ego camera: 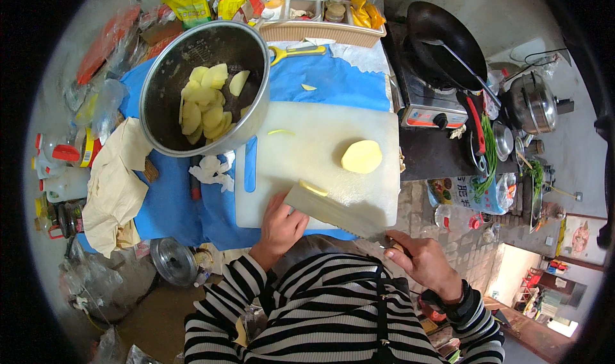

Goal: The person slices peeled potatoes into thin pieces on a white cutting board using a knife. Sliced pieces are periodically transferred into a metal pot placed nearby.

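Observation:
My right hand (425,258) grips the handle of a cleaver (341,215), its broad blade slanting left over the near edge of a white cutting board (307,138). Curled at the blade's far end is my left hand (283,227); whether it grips anything is hidden. A pale potato slice (313,188) shows along the blade's upper edge. To the right on the board sits a peeled, cut potato (362,157). A thin potato sliver (281,132) lies near the board's slotted handle. Beyond the board's left corner, a metal pot (262,92) holds several potato slices (206,102).
A yellow-handled peeler (300,51) lies on the blue cloth (331,85) behind the board, before a seasoning box (322,32). Crumpled tissue (214,171) and brown paper (115,186) lie left. At right, a black wok (447,42) sits on a gas stove (432,109) near green stalks (489,152).

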`<state>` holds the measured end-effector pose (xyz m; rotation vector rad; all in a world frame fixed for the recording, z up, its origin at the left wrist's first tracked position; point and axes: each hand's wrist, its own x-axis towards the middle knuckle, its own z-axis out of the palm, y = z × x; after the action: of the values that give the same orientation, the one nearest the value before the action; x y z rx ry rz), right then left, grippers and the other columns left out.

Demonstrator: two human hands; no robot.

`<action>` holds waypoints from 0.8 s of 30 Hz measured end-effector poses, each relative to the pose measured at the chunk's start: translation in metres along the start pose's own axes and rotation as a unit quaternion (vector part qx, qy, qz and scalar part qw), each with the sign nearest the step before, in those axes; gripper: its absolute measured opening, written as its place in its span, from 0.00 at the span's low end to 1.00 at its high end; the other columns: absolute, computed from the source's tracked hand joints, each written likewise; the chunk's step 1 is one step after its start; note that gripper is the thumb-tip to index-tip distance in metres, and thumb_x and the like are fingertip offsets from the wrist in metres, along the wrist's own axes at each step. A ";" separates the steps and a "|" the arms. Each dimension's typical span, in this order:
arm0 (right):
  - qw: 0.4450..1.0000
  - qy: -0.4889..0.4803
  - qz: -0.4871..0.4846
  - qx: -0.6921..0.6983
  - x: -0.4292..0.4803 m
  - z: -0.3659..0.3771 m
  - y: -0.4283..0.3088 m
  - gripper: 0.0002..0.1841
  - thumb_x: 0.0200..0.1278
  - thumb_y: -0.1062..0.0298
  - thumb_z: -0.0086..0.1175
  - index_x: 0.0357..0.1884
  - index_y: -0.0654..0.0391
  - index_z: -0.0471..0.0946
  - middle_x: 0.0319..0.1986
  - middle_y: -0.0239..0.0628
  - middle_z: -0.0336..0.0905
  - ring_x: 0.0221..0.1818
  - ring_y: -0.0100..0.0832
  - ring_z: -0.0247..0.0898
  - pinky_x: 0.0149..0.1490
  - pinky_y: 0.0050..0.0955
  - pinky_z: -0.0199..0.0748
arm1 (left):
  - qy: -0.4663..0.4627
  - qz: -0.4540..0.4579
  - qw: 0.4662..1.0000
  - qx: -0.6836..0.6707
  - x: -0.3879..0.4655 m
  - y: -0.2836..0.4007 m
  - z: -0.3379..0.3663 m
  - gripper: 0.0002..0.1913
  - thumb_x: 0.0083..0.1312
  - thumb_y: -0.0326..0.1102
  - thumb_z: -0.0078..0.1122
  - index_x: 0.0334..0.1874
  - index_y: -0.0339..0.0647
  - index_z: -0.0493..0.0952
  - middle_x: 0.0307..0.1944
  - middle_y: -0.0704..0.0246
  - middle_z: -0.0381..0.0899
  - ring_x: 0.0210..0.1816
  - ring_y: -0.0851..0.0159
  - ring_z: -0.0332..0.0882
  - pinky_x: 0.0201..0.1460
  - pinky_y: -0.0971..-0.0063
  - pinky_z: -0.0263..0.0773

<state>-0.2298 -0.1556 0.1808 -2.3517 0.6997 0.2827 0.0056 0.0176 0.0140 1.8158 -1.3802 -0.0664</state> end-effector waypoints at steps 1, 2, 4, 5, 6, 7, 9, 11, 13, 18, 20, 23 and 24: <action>1.000 -0.012 0.008 -0.006 0.001 -0.002 -0.002 0.23 0.71 0.54 0.60 0.58 0.61 0.78 0.31 0.50 0.84 0.30 0.51 0.82 0.37 0.39 0.79 | 0.004 0.003 1.000 0.000 0.000 0.000 0.000 0.10 0.56 0.25 0.66 0.41 0.37 0.83 0.51 0.58 0.77 0.52 0.48 0.76 0.54 0.53 0.71; 1.000 -0.021 0.013 -0.016 0.004 -0.002 -0.003 0.23 0.71 0.54 0.60 0.58 0.61 0.78 0.31 0.50 0.84 0.30 0.51 0.82 0.37 0.40 0.79 | 0.008 0.006 1.000 0.001 0.001 0.000 0.000 0.10 0.56 0.24 0.66 0.41 0.37 0.83 0.50 0.59 0.78 0.51 0.48 0.76 0.54 0.54 0.72; 0.999 -0.037 0.030 -0.010 0.017 0.005 -0.004 0.24 0.71 0.49 0.58 0.57 0.59 0.78 0.27 0.51 0.82 0.30 0.53 0.82 0.36 0.43 0.79 | 0.016 0.013 1.000 0.003 0.003 -0.002 0.000 0.10 0.56 0.24 0.66 0.41 0.37 0.83 0.50 0.60 0.78 0.50 0.49 0.77 0.53 0.54 0.72; 0.998 -0.043 0.039 -0.008 0.024 0.011 -0.003 0.25 0.72 0.47 0.57 0.56 0.58 0.78 0.25 0.51 0.81 0.30 0.53 0.82 0.36 0.45 0.79 | 0.018 0.017 1.000 0.003 0.004 -0.002 -0.001 0.10 0.56 0.24 0.66 0.41 0.37 0.83 0.50 0.60 0.78 0.50 0.49 0.77 0.53 0.55 0.72; 0.999 -0.038 0.023 0.003 0.035 0.018 -0.001 0.25 0.72 0.47 0.56 0.56 0.58 0.78 0.26 0.51 0.81 0.31 0.54 0.82 0.36 0.45 0.79 | 0.020 0.023 1.000 0.002 0.005 -0.002 -0.001 0.10 0.56 0.23 0.65 0.41 0.37 0.83 0.50 0.61 0.78 0.49 0.50 0.77 0.53 0.55 0.72; 0.999 -0.033 0.005 0.014 0.049 0.027 0.002 0.24 0.73 0.47 0.55 0.56 0.59 0.78 0.26 0.52 0.81 0.31 0.55 0.81 0.37 0.46 0.79 | 0.013 0.024 1.000 0.001 0.007 -0.002 -0.001 0.10 0.56 0.24 0.66 0.41 0.37 0.83 0.50 0.61 0.78 0.49 0.50 0.78 0.53 0.55 0.72; 0.998 -0.025 -0.021 0.049 0.064 0.037 0.008 0.24 0.74 0.47 0.54 0.56 0.60 0.78 0.27 0.52 0.82 0.31 0.57 0.81 0.37 0.46 0.79 | 0.000 0.025 1.000 0.003 0.008 -0.001 -0.004 0.11 0.56 0.24 0.66 0.42 0.37 0.83 0.50 0.62 0.78 0.50 0.51 0.78 0.53 0.56 0.73; 0.996 -0.015 -0.016 0.089 0.068 0.040 0.013 0.24 0.75 0.48 0.53 0.56 0.61 0.77 0.27 0.52 0.82 0.31 0.58 0.81 0.38 0.46 0.79 | -0.002 0.022 1.000 0.005 0.009 0.000 -0.005 0.11 0.56 0.24 0.66 0.42 0.37 0.84 0.50 0.62 0.78 0.50 0.52 0.78 0.54 0.56 0.73; 0.994 -0.012 -0.027 0.103 0.061 0.035 0.015 0.22 0.74 0.53 0.55 0.57 0.62 0.77 0.27 0.52 0.81 0.30 0.53 0.81 0.37 0.42 0.78 | 0.004 0.023 1.000 0.008 0.007 0.001 -0.005 0.11 0.56 0.25 0.66 0.42 0.37 0.84 0.50 0.62 0.78 0.50 0.52 0.78 0.55 0.56 0.73; 0.997 -0.024 -0.026 0.066 0.026 0.010 0.012 0.20 0.72 0.60 0.59 0.58 0.64 0.77 0.25 0.48 0.79 0.23 0.43 0.77 0.34 0.35 0.75 | 0.022 0.043 0.999 0.016 0.003 -0.004 -0.002 0.08 0.55 0.24 0.66 0.38 0.35 0.82 0.49 0.61 0.78 0.49 0.50 0.78 0.56 0.57 0.73; 0.997 -0.033 -0.005 0.066 0.018 0.005 0.010 0.22 0.72 0.53 0.57 0.59 0.59 0.76 0.27 0.54 0.80 0.30 0.55 0.81 0.36 0.43 0.78 | 0.030 0.045 0.998 0.014 0.002 -0.005 0.000 0.07 0.55 0.23 0.66 0.36 0.34 0.81 0.48 0.59 0.78 0.49 0.49 0.78 0.56 0.56 0.73; 0.997 -0.042 0.019 0.056 0.011 0.002 0.011 0.22 0.71 0.53 0.59 0.58 0.60 0.77 0.27 0.53 0.81 0.31 0.55 0.81 0.37 0.43 0.78 | 0.036 0.042 0.998 0.017 0.001 -0.006 0.002 0.07 0.54 0.23 0.66 0.36 0.34 0.81 0.47 0.57 0.78 0.48 0.48 0.78 0.56 0.55 0.73; 0.998 -0.037 0.014 0.058 0.010 0.002 0.012 0.23 0.71 0.53 0.59 0.58 0.60 0.77 0.27 0.53 0.81 0.31 0.55 0.81 0.36 0.43 0.78 | 0.036 0.041 0.998 0.019 0.000 -0.007 0.003 0.08 0.53 0.23 0.66 0.36 0.34 0.81 0.47 0.57 0.78 0.48 0.48 0.78 0.56 0.55 0.74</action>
<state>-0.2281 -0.1660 0.1697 -2.2113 0.6940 0.3313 0.0094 0.0162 0.0082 1.7733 -1.4112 0.0681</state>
